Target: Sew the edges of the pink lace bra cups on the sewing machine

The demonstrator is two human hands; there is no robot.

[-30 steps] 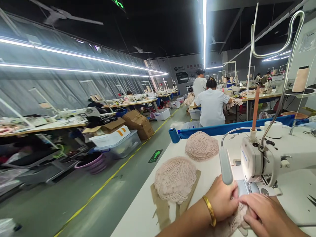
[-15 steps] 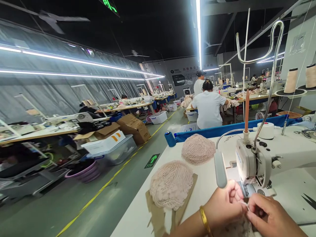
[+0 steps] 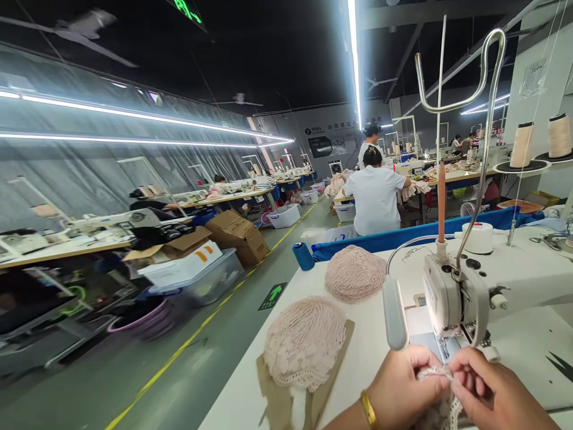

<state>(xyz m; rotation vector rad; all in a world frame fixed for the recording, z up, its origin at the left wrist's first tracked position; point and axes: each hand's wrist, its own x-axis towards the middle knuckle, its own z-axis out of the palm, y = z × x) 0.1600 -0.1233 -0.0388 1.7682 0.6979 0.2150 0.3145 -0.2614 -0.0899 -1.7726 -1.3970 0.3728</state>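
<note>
your white table (image 3: 369, 343) bears the sewing machine (image 3: 447, 295); left of it sit two domed lace pieces (image 3: 308, 340), the nearer on brown card (image 3: 332, 373). in front of the machine, your left hand (image 3: 400, 382) and right hand (image 3: 495, 388) pinch the lace fabric (image 3: 439, 413). a gold bangle (image 3: 368, 409) rings your left wrist.

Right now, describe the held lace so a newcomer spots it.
Find the white sewing machine at the picture's right. Just in front of it, the left hand and right hand pinch the pale lace between them. Unlike the two rounded lace mounds lying farther left, this piece is held.
</note>
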